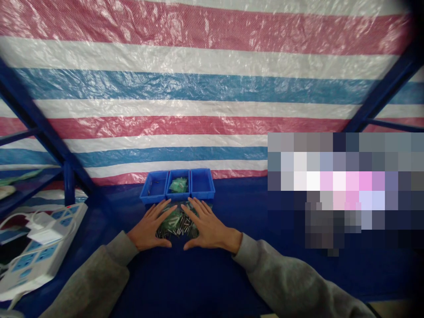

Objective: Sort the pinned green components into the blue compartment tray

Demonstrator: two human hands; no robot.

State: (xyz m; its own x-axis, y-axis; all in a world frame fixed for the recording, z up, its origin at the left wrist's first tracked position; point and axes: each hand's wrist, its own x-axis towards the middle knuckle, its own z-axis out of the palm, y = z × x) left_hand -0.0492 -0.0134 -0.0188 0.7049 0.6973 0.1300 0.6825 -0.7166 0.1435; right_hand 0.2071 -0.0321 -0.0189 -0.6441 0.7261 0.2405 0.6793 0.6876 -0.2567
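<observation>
A pile of small metal pins or screws (180, 227), mixed with small green-tinted plastic packets (171, 219), lies on the dark blue table. My left hand (154, 225) cups the pile's left side with its fingers spread. Around the right side curves my right hand (207, 225), fingers likewise apart. Neither hand grips anything; whether the fingertips touch the pieces is hard to tell. Just beyond the fingertips stand three joined blue bins. Green packets (179, 185) sit in the middle bin (178, 196). A few thin pieces show in the left bin (153, 198), and the right bin (202, 194) shows its bare floor.
On the left lies a white power strip (43, 265) with a white plug adapter (46, 229) and cables. Blue metal frame posts (68, 181) rise at both sides. Striped plastic sheeting (198, 88) hangs behind the table. A blurred, pixelated patch covers the right side.
</observation>
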